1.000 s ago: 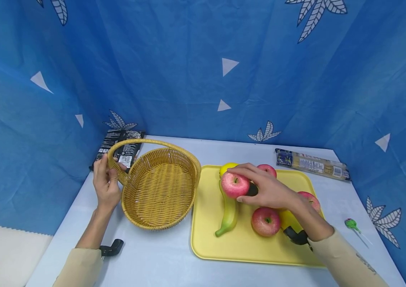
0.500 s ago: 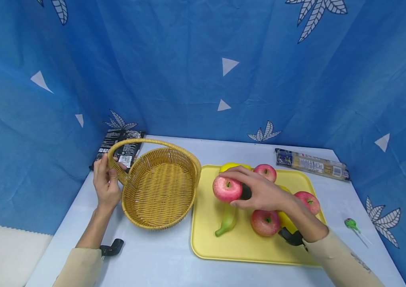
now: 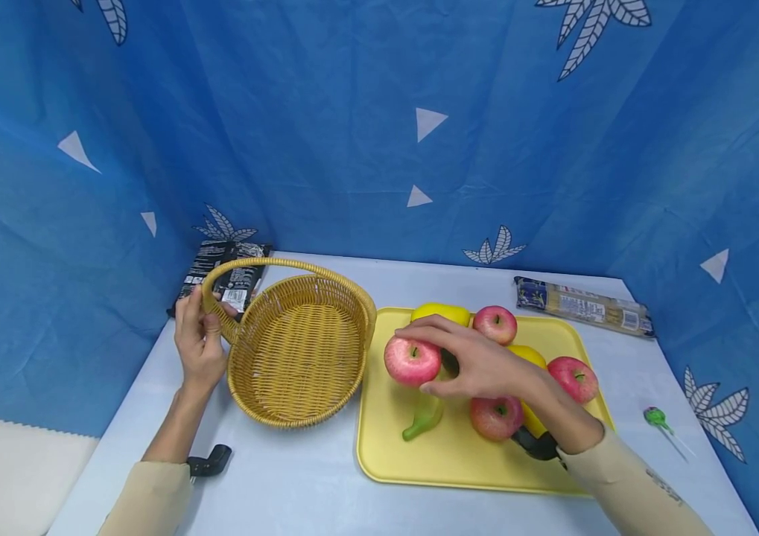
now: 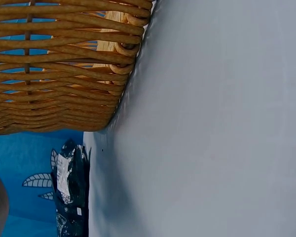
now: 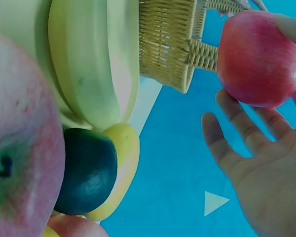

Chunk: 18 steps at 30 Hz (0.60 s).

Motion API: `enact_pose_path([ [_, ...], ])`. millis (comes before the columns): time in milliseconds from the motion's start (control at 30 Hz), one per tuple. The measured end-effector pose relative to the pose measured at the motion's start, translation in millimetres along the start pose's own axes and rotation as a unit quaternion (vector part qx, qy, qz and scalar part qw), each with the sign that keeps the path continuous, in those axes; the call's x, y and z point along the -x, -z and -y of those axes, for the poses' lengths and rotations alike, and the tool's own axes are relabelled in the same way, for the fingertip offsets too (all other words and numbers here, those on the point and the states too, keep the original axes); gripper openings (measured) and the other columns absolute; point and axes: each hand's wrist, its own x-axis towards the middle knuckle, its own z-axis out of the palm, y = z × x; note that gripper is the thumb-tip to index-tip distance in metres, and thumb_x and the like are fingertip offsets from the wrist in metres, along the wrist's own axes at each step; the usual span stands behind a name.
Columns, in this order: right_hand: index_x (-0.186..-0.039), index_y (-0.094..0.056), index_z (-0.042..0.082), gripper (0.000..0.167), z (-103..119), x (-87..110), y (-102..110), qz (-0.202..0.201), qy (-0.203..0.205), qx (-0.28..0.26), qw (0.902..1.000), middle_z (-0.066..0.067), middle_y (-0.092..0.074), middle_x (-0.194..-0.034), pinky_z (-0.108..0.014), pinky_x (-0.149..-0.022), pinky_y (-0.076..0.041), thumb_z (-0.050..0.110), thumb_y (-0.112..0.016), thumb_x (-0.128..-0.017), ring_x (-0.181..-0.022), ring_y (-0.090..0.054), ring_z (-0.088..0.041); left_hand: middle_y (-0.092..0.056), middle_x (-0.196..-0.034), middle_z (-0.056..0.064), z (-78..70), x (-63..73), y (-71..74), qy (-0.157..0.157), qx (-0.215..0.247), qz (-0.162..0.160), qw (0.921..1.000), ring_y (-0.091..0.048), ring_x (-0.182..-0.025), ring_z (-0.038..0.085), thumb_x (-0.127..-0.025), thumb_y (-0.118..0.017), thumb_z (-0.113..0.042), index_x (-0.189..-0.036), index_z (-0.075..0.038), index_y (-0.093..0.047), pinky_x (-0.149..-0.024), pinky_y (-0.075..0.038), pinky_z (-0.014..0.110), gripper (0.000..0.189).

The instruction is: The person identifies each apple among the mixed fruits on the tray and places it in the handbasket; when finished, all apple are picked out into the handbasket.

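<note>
Pinkish red with pale streaks, the apple [image 3: 413, 363] is round and smooth, a short dark stem [image 3: 413, 351] set in its top. Our right hand [image 3: 480, 365] grasps it from its three o'clock side, and we have it above the yellow tray [image 3: 433, 469], near the tray's nine o'clock edge. Seen from the right wrist, its colour is a deeper red. At nine o'clock from it stands the golden wicker basket [image 3: 305, 365], whose arched handle [image 3: 285, 262] our left hand [image 3: 199, 350] grips. Toward six o'clock, a banana [image 3: 427, 418] shows its greenish end.
</note>
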Motion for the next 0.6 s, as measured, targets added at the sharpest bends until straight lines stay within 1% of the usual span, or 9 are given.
enact_pose_path([
  [100,-0.149,-0.038,0.05,0.074,3,-1.9,-1,0.005,0.012,-0.001,0.9999,0.022,-0.039,-0.148,-0.041,-0.102,-0.051,0.047,-0.077,-0.086,-0.129,-0.048,-0.004,-0.047,-0.116,0.034,-0.3,-0.5,0.4,0.001,-0.001,0.002,1.0,-0.061,-0.089,0.013,-0.105,-0.041,0.0,-0.153,-0.006,-0.035,-0.076,-0.049,0.017,0.049],
  [267,-0.149,-0.038,0.05,0.073,7,-5.5,-4,0.013,0.021,0.002,0.9997,0.022,-0.039,-0.149,-0.038,-0.103,-0.049,0.048,-0.076,-0.086,-0.132,-0.045,-0.004,-0.047,-0.115,0.034,0.0,-0.6,0.8,0.001,-0.001,0.002,1.0,-0.061,-0.089,0.014,-0.105,-0.041,0.002,-0.153,-0.006,-0.035,-0.076,-0.049,0.017,0.05],
  [433,-0.148,-0.04,0.049,0.072,14,-9.6,-5,0.027,0.034,-0.019,0.9989,0.021,-0.04,-0.148,-0.038,-0.103,-0.049,0.047,-0.077,-0.086,-0.131,-0.045,-0.004,-0.047,-0.114,0.034,-0.4,-0.3,1.2,0.0,-0.005,0.003,1.0,-0.062,-0.089,0.013,-0.105,-0.041,0.001,-0.153,-0.007,-0.036,-0.076,-0.048,0.017,0.049],
  [600,-0.149,-0.04,0.048,0.074,19,-15.2,-10,0.028,0.053,-0.02,0.998,0.021,-0.04,-0.149,-0.037,-0.105,-0.048,0.049,-0.078,-0.085,-0.13,-0.045,-0.003,-0.047,-0.114,0.034,-0.8,0.0,1.4,0.003,-0.008,0.003,1.0,-0.062,-0.09,0.013,-0.105,-0.041,0.0,-0.153,-0.007,-0.036,-0.077,-0.049,0.017,0.049],
])
